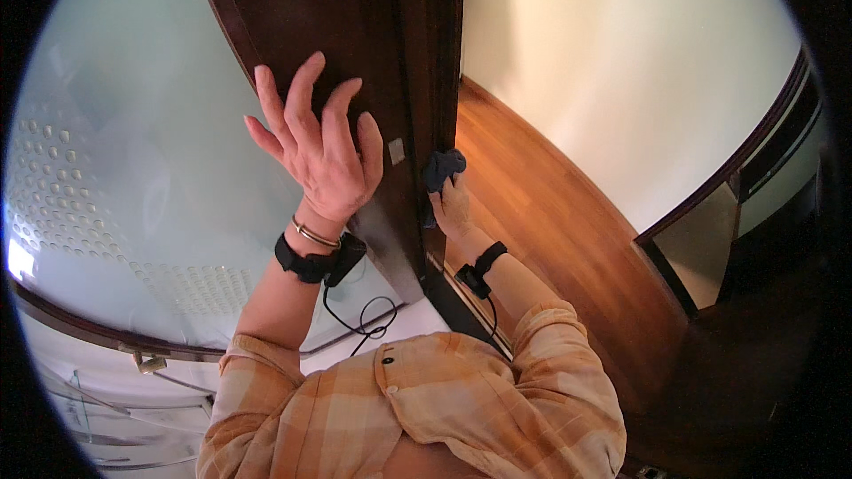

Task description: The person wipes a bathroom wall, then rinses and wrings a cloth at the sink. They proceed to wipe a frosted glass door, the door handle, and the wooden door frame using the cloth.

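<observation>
In front of a dark wooden door stile [346, 20], my left hand [326, 153] is raised with its fingers spread and slightly curled. It holds nothing; whether any fingertip touches the wood cannot be told. My right hand [454, 209] grips a dark blue-grey cloth [444, 169] at the edge of the dark wooden door frame [436, 80]. The cloth lies bunched against the wood, part of it hanging below the fingers. A small metal plate [397, 151] is set in the dark wood between my hands.
Frosted glass [153, 80] with rows of clear dots fills the left. A metal fitting [148, 360] sits on its lower rail. Right of the frame, a brown wooden floor [552, 213] runs beside a pale wall [619, 66]. Black cables [365, 329] hang from both wrist straps.
</observation>
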Available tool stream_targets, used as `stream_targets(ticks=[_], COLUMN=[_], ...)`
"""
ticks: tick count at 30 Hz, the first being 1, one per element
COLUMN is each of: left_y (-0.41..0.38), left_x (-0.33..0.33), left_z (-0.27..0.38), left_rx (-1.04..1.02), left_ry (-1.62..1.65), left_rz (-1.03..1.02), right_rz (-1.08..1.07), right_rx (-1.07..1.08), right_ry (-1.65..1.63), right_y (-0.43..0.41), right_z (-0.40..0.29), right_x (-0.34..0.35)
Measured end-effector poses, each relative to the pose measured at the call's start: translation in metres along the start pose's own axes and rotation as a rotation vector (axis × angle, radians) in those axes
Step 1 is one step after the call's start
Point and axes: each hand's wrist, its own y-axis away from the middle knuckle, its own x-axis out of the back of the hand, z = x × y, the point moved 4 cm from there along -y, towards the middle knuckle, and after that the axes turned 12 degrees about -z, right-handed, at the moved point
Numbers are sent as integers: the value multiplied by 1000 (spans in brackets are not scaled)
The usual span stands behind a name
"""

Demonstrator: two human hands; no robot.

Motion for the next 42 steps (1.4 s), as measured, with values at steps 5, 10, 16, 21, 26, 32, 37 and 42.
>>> stream_targets(ticks=[5,10,16,21,26,32,37,42], left_y=[-1,4,2,2,5,4,5,4], left_x=[-7,-7,-16,-19,-18,-16,-26,-25], left_z=[1,-7,-2,-5,-13,-10,-14,-23], left_rx=[-22,-38,-126,-168,-181,-227,-313,-357], left_ry=[-12,-38,-9,-9,-36,-22,-24,-75], left_rz=[26,44,132,159,170,169,190,177], right_rz=[125,315,260,-2,-181,130,70,-168], right_rx=[146,419,188,-269,-407,178,165,-263], right_ry=[-137,102,228,232,50,30,226,33], right_y=[-15,-107,-40,72,80,9,38,131], right_z=[-10,-114,-25,84,76,-53,-9,98], right_x=[22,89,16,-83,-79,-16,-56,-143])
